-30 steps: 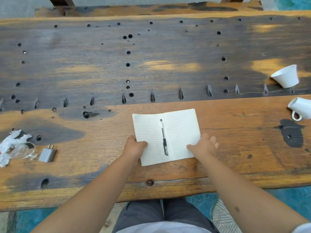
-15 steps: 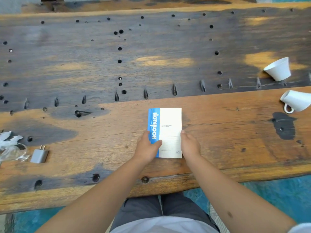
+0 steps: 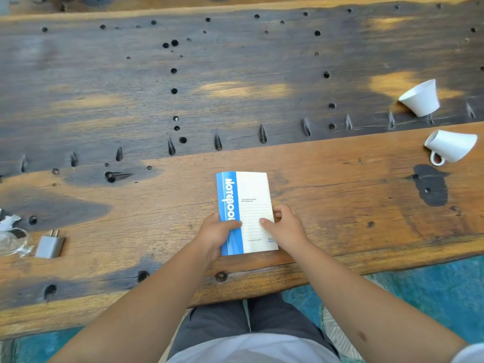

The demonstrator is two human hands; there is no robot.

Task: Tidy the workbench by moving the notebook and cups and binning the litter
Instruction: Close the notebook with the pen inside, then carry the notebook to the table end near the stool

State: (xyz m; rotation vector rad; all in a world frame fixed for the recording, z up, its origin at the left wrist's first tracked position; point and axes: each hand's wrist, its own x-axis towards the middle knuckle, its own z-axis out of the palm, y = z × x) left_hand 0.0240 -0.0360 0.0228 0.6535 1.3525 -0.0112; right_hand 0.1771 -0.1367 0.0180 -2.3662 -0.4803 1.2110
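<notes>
A closed notebook (image 3: pixel 250 195) with a white cover and a blue spine strip lies near the front edge of the wooden workbench (image 3: pixel 340 200). My left hand (image 3: pixel 217 231) grips its spine edge, thumb on the cover. My right hand (image 3: pixel 286 226) holds the opposite edge, thumb on top. Two white cups lie tipped over at the right: one (image 3: pixel 420 99) further back, one with a handle (image 3: pixel 450 146) nearer. Crumpled white litter (image 3: pixel 9 221) sits at the far left edge beside clear plastic (image 3: pixel 13 242). The pen is hidden.
A grey plug adapter (image 3: pixel 49 246) lies at the left next to the litter. The dark back half of the bench has several drilled holes and notches. Below the front edge are my legs and a blue floor (image 3: pixel 432 292).
The open notebook with the pen on it has been folded shut. Both hands now hold its two long edges, and my view has shifted slightly.
</notes>
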